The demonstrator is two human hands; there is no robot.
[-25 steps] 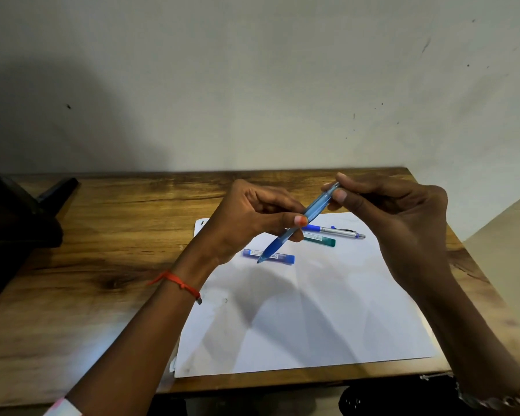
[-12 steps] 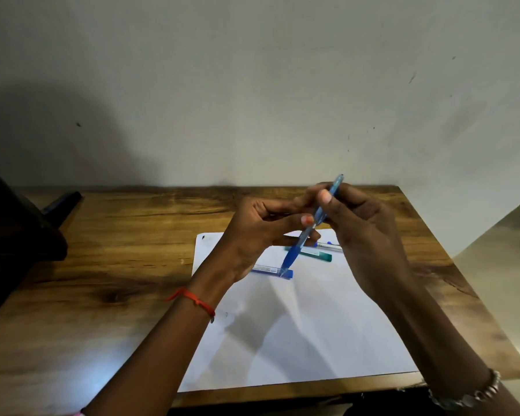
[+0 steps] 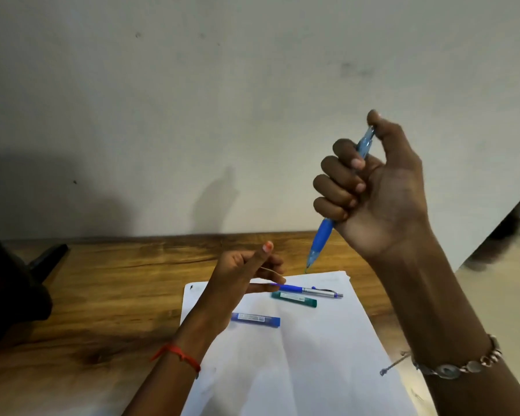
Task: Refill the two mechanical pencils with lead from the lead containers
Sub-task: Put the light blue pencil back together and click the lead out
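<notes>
The translucent blue pencil (image 3: 339, 202) is raised well above the white paper (image 3: 306, 355), nearly upright and tip down, with the right hand (image 3: 379, 187) fisted around its barrel and the thumb on the top end. If this is a test click, the thumb should press straight down the axis with the tip kept over the paper, so any lead that drops lands where it can be seen. The left hand (image 3: 246, 274) hovers low over the paper's far edge, fingers loosely spread; whether it pinches anything, I cannot tell. On the paper lie the second pencil (image 3: 309, 290), blue grip and metal barrel, the flat green lead case (image 3: 294, 299) and the flat blue lead case (image 3: 255, 320). The paper rests on a grained wooden table (image 3: 102, 283).
</notes>
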